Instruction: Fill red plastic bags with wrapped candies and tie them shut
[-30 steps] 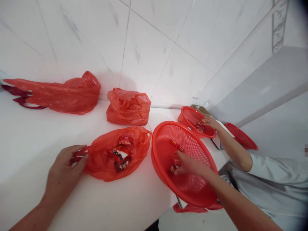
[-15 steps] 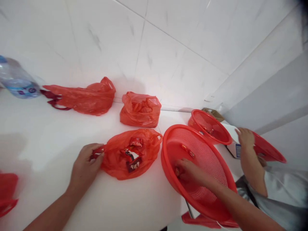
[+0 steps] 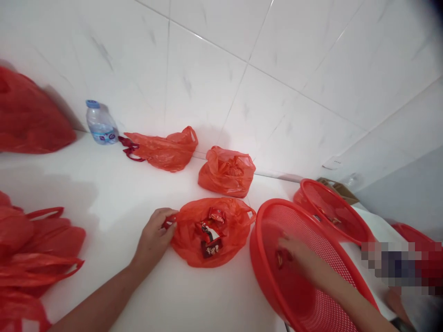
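My left hand is closed on the handle of a red plastic bag that lies on the white counter; red snack packets show through the bag. My right hand reaches into a large red mesh basket tilted at the counter's right edge. Its fingers are curled around small red wrapped sweets inside the basket.
Two more red bags lie by the tiled wall, next to a water bottle. Further red bags pile up at the left. A smaller red basket holding a few sweets stands at the right, with a blurred person beyond.
The view has swung left, bringing the bottle and the left bags into sight. The other person's hand has left the small basket and dropped out of view. My hands stay in place.
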Action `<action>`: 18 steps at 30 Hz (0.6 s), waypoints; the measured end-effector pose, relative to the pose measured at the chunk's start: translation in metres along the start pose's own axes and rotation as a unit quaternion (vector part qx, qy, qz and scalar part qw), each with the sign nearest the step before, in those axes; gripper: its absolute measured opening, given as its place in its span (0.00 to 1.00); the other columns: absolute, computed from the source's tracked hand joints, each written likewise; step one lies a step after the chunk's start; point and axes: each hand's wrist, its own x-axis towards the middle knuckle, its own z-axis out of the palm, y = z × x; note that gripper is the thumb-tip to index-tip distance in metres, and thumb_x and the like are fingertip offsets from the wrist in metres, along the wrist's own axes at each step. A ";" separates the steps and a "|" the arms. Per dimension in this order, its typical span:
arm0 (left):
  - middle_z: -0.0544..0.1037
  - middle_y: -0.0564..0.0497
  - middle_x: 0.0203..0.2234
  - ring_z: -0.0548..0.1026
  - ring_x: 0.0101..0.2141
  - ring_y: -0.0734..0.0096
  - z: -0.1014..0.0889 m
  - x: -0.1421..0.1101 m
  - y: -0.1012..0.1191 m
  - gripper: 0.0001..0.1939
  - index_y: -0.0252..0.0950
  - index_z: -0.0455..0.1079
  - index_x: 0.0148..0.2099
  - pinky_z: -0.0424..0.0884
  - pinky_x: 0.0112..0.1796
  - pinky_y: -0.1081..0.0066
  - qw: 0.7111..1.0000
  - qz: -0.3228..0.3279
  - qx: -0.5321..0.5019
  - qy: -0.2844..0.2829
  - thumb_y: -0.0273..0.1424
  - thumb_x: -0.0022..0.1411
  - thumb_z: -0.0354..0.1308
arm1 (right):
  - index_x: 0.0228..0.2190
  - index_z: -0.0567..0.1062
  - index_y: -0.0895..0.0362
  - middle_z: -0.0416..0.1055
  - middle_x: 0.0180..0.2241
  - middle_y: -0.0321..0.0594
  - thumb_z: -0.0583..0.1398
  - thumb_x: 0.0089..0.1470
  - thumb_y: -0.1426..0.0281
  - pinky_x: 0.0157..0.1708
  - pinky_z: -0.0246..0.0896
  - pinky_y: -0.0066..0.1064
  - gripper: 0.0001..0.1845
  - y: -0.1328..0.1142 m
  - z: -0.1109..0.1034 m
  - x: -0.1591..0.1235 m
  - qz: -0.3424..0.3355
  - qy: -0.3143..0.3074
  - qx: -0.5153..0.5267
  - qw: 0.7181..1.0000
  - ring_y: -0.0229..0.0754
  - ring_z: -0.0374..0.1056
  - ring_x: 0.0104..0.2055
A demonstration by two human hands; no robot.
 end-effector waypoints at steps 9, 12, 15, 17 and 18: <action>0.68 0.48 0.43 0.72 0.36 0.70 -0.001 0.000 0.001 0.11 0.40 0.67 0.44 0.73 0.34 0.69 1.000 0.003 0.008 -0.008 0.35 0.59 0.51 | 0.34 0.69 0.50 0.61 0.39 0.37 0.53 0.52 0.76 0.31 0.57 0.27 0.10 -0.106 -0.053 0.027 -0.174 0.131 -0.071 0.973 0.35 0.61 0.32; 0.69 0.49 0.43 0.72 0.37 0.70 -0.001 0.001 0.000 0.11 0.40 0.68 0.44 0.73 0.35 0.69 1.000 0.006 0.014 -0.002 0.35 0.58 0.51 | 0.37 0.68 0.52 0.60 0.40 0.37 0.54 0.50 0.79 0.30 0.55 0.25 0.14 -0.134 -0.033 0.055 -0.229 0.087 -0.097 0.965 0.33 0.61 0.31; 0.69 0.49 0.43 0.72 0.38 0.70 -0.002 0.001 0.000 0.11 0.41 0.68 0.43 0.72 0.35 0.70 1.000 0.009 0.015 -0.002 0.34 0.59 0.51 | 0.38 0.68 0.52 0.60 0.41 0.37 0.58 0.46 0.78 0.29 0.54 0.25 0.16 -0.144 -0.011 0.080 -0.243 0.036 -0.133 0.960 0.34 0.61 0.32; 0.68 0.50 0.43 0.72 0.38 0.71 -0.002 0.001 0.000 0.11 0.41 0.68 0.43 0.72 0.36 0.71 1.000 0.009 0.010 -0.004 0.34 0.59 0.51 | 0.41 0.68 0.52 0.61 0.42 0.37 0.62 0.43 0.76 0.30 0.54 0.25 0.20 -0.143 -0.005 0.087 -0.247 0.010 -0.131 0.960 0.36 0.62 0.34; 0.68 0.50 0.44 0.72 0.38 0.71 -0.002 0.000 0.000 0.11 0.41 0.68 0.44 0.72 0.36 0.71 1.000 0.007 0.007 -0.006 0.34 0.59 0.51 | 0.42 0.67 0.51 0.61 0.43 0.37 0.63 0.43 0.75 0.31 0.55 0.26 0.22 -0.140 -0.006 0.087 -0.246 0.009 -0.121 0.962 0.37 0.63 0.35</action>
